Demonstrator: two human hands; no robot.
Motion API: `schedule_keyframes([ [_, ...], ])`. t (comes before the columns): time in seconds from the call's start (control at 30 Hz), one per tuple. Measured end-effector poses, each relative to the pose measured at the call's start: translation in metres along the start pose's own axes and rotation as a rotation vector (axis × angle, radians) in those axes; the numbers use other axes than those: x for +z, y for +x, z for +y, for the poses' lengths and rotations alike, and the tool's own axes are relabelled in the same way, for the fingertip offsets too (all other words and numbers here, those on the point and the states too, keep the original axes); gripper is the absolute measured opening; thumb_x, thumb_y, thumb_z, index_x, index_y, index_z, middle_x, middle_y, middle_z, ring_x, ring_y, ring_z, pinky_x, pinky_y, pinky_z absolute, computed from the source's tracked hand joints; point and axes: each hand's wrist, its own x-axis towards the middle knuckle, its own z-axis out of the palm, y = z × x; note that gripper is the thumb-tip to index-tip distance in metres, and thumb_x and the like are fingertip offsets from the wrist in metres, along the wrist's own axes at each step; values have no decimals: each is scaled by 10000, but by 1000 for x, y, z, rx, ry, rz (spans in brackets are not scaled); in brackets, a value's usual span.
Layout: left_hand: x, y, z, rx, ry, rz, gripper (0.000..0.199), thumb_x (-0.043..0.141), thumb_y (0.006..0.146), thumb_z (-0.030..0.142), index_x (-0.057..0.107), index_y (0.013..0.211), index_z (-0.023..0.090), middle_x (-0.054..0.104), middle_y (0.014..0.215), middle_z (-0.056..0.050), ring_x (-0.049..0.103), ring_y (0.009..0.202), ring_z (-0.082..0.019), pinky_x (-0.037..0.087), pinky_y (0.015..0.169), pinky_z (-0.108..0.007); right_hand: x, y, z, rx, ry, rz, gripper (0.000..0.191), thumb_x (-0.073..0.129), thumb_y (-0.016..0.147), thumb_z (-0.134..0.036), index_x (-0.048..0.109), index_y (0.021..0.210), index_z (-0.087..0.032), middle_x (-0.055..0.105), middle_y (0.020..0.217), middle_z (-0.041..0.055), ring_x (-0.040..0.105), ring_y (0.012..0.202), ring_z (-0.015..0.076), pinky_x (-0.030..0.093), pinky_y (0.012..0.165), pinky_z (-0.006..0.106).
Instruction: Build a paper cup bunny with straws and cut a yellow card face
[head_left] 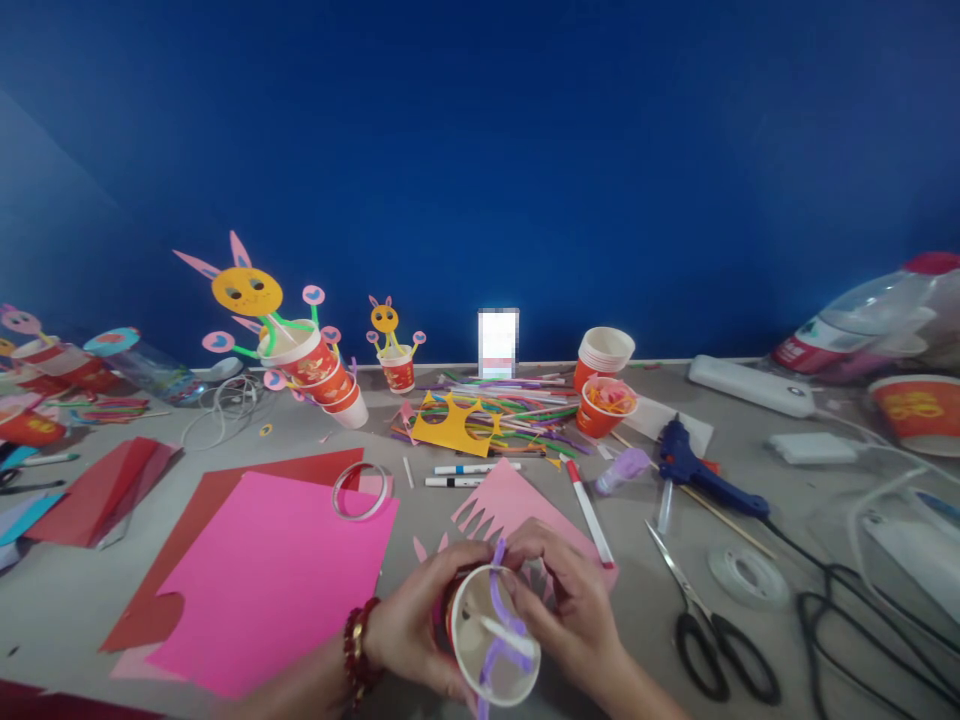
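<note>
Fingers of the left hand (pixel 409 622) wrap a red-and-white paper cup (pixel 474 655) at the near edge, its purple fuzzy stem (pixel 498 594) and white stick (pixel 496 628) already inside, no paper face showing, while the right hand (pixel 574 592) pinches the rim.

No text or brand can be read clearly.

Grey desk (pixel 645 610) | far edge: cup stack (pixel 604 355), pipe cleaners (pixel 536 425), rabbit cups (pixel 400 374) | toward left edge: red paper (pixel 97 495) | toward near right corner: scissors (pixel 686 583), tape (pixel 772 590), glue gun (pixel 709 480) beyond | far right corner: bottle (pixel 844 325), seemingly tilted
</note>
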Motion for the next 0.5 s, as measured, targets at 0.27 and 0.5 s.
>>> schedule_keyframes([
  [0.27, -2, 3, 6, -15, 70, -18, 1085, 863, 525, 649, 400, 1423, 255, 583, 1288, -162, 613, 1151, -352, 479, 998, -460, -2, -1, -1, 41, 53, -42, 70, 588, 932, -248, 619, 877, -218, 646, 805, 38, 618, 753, 189, 505, 689, 287],
  [0.5, -18, 18, 26, -132, 282, 262, 888, 792, 663, 636, 451, 1370, 220, 584, 1310, -163, 589, 1180, -351, 485, 990, -446, 1, -3, 7, 168, 163, 69, 175, 564, 972, -370, 626, 1065, -234, 651, 921, 62, 634, 808, 201, 549, 682, 271],
])
